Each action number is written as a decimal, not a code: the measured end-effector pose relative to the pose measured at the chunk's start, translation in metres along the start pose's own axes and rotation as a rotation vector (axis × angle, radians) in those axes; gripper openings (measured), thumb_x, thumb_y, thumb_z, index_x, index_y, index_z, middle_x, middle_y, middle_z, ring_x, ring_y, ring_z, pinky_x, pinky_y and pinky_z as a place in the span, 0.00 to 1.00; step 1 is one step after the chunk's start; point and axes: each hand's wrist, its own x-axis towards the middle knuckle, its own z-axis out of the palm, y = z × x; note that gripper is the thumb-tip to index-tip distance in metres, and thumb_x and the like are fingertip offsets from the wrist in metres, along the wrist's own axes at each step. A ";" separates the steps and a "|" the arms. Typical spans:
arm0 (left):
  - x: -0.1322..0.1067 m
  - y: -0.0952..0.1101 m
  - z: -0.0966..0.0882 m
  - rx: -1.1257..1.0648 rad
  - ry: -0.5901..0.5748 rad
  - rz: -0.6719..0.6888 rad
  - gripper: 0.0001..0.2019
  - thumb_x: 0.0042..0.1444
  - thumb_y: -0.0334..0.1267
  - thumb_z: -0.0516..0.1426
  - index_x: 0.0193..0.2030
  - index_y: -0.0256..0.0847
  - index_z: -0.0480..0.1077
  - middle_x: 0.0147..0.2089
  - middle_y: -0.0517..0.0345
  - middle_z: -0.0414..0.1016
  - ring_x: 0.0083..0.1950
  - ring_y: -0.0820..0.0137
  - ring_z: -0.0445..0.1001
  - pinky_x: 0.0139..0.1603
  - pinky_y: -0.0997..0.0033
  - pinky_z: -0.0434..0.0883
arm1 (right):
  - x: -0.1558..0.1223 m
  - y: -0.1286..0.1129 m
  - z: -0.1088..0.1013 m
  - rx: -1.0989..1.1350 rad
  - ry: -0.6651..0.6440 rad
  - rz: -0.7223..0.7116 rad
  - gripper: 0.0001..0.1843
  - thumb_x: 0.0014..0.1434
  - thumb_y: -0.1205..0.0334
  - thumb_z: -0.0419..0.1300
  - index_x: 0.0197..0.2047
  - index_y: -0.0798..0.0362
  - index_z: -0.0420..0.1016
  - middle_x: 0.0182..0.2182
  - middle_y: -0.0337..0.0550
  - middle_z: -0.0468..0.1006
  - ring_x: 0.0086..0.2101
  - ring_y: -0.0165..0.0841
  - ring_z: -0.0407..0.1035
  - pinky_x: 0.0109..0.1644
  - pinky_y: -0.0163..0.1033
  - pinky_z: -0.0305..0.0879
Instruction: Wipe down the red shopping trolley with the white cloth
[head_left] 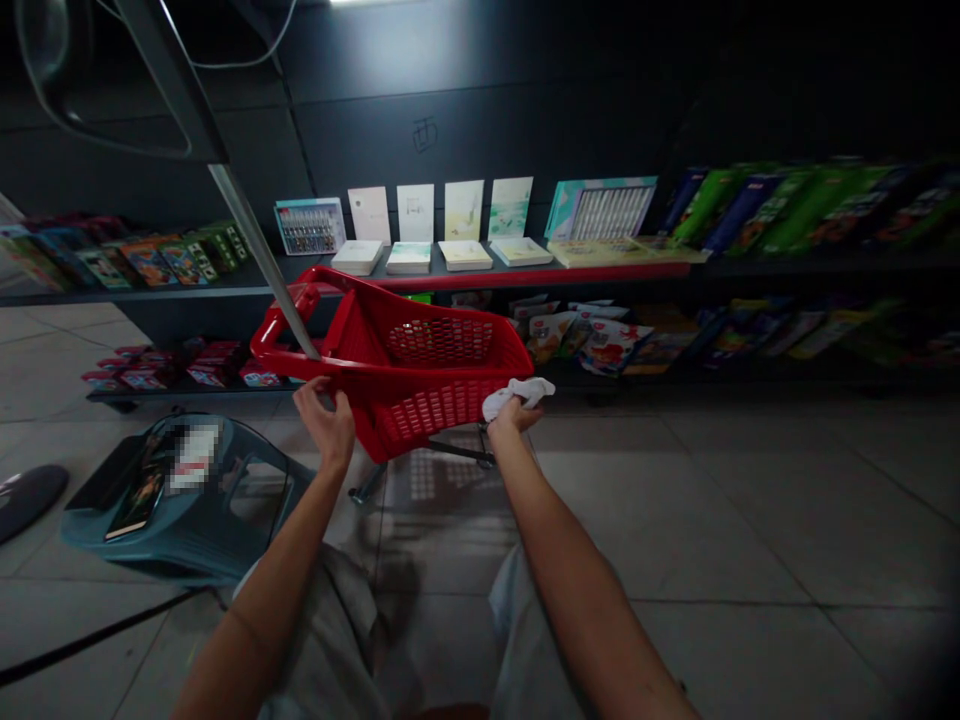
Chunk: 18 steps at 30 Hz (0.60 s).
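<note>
A small red shopping cart point(420, 410) with perforated basket walls stands in front of me, its handle end to the left. My left hand point(330, 425) is at the rear lower side of the basket, thumb and fingers curled against the red plastic. At the front right corner, my right hand point(516, 418) grips a crumpled white cloth point(531, 392), which lies against the basket's outer wall. The fingers under the cloth are partly hidden.
A blue-grey plastic stool point(202, 520) with a phone-like dark item on it is at my left. Behind the cart, a shelf point(480, 275) bears books, boxes and bagged goods. A metal pole point(255, 245) slants down in front of the cart's handle.
</note>
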 end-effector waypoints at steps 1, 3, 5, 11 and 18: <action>-0.001 -0.004 0.004 -0.022 0.026 -0.075 0.17 0.57 0.36 0.60 0.54 0.39 0.67 0.53 0.47 0.71 0.57 0.61 0.71 0.61 0.57 0.71 | 0.000 0.000 0.001 -0.007 0.041 0.001 0.21 0.55 0.56 0.57 0.51 0.49 0.60 0.52 0.52 0.73 0.49 0.39 0.75 0.49 0.40 0.74; -0.003 -0.013 0.013 -0.083 0.007 -0.187 0.26 0.57 0.40 0.63 0.59 0.39 0.60 0.59 0.43 0.69 0.58 0.62 0.73 0.61 0.58 0.73 | -0.001 0.001 0.002 -0.018 0.081 -0.019 0.19 0.53 0.57 0.58 0.48 0.49 0.62 0.49 0.50 0.75 0.48 0.40 0.75 0.51 0.42 0.73; -0.006 -0.021 0.020 -0.129 -0.063 -0.242 0.30 0.58 0.44 0.64 0.61 0.40 0.55 0.59 0.42 0.70 0.56 0.63 0.76 0.59 0.59 0.74 | -0.003 0.001 0.003 -0.024 0.080 -0.055 0.18 0.51 0.57 0.59 0.45 0.50 0.64 0.46 0.48 0.76 0.46 0.40 0.74 0.51 0.43 0.73; -0.008 -0.041 0.032 -0.174 -0.106 -0.244 0.31 0.61 0.46 0.62 0.66 0.43 0.54 0.58 0.43 0.77 0.54 0.64 0.81 0.55 0.63 0.78 | -0.030 0.007 0.008 -0.024 -0.078 -0.221 0.21 0.49 0.54 0.61 0.46 0.53 0.71 0.45 0.47 0.79 0.45 0.40 0.73 0.55 0.45 0.70; -0.014 -0.042 0.045 -0.249 -0.146 -0.217 0.26 0.63 0.52 0.60 0.61 0.39 0.63 0.55 0.44 0.79 0.52 0.65 0.81 0.55 0.63 0.78 | -0.091 0.036 0.020 -0.065 -0.395 -0.354 0.23 0.50 0.54 0.60 0.47 0.57 0.75 0.43 0.48 0.80 0.44 0.39 0.72 0.56 0.44 0.68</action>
